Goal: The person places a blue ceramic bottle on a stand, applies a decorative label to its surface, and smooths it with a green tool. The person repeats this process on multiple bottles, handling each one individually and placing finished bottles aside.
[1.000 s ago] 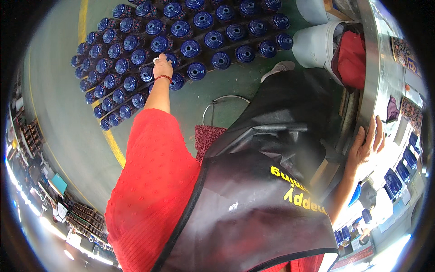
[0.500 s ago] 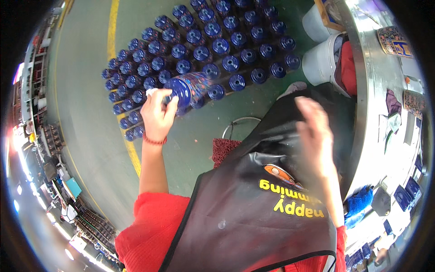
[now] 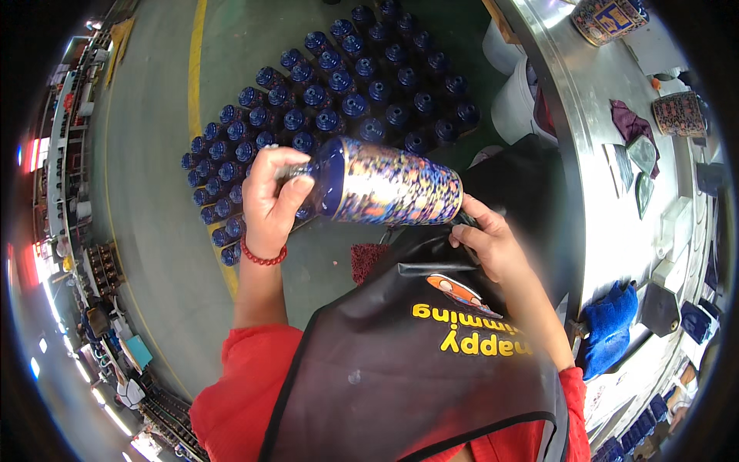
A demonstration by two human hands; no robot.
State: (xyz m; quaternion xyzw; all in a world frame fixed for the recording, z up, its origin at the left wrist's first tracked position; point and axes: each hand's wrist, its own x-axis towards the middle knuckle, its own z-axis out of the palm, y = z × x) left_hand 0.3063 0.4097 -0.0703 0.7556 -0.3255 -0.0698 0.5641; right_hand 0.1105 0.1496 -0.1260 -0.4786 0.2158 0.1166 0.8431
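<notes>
A dark blue vase (image 3: 400, 185) with a colourful patterned body lies on its side in the air in front of my apron. My left hand (image 3: 271, 196), a red bead bracelet at its wrist, is closed round the narrow neck, and the fingers hide the mouth. At the other end, my right hand (image 3: 486, 237) grips the base edge, its thumb and fingers bent; some fingertips are hidden. Beyond the vase, several rows of similar blue vases (image 3: 314, 95) stand upright on the floor.
A metal-edged workbench (image 3: 566, 146) runs along my right, bearing a blue cloth (image 3: 610, 327), a maroon cloth (image 3: 633, 122) and a patterned pot (image 3: 604, 21). White buckets (image 3: 512, 104) stand beside it. A dark red textured pad (image 3: 366, 262) is below the vase. Yellow lines (image 3: 195, 73) mark the floor.
The vase has come up from near the rows toward me and turned sideways. My right hand, apart from it and blurred before, now holds its base. The left kept its hold.
</notes>
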